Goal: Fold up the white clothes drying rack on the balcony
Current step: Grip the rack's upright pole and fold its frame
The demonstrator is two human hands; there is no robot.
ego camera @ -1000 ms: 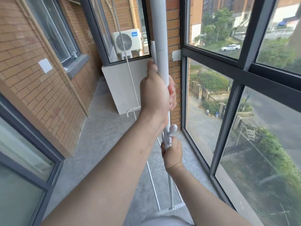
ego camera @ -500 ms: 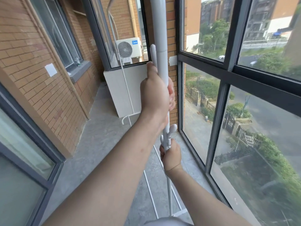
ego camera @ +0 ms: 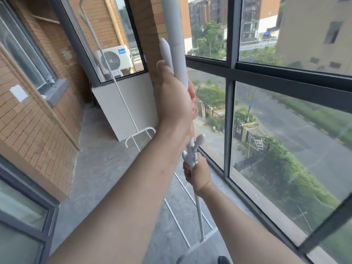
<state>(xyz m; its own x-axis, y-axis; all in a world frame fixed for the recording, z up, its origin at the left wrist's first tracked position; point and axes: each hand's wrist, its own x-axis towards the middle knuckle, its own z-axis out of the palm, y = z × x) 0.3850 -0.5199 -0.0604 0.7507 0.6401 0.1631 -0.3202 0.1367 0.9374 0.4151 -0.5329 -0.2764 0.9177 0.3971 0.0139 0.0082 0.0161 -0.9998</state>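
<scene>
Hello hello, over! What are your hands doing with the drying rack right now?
Left hand gripping the white pole up high. Right hand gripping it lower, below the pegs. Drying rack upright beside the window, feet on the floor. Nothing blocking.

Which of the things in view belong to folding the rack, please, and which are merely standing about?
Job: white metal drying rack pole; left hand; right hand.
Standing about: white air-conditioner unit; white paper square on brick wall.
</scene>
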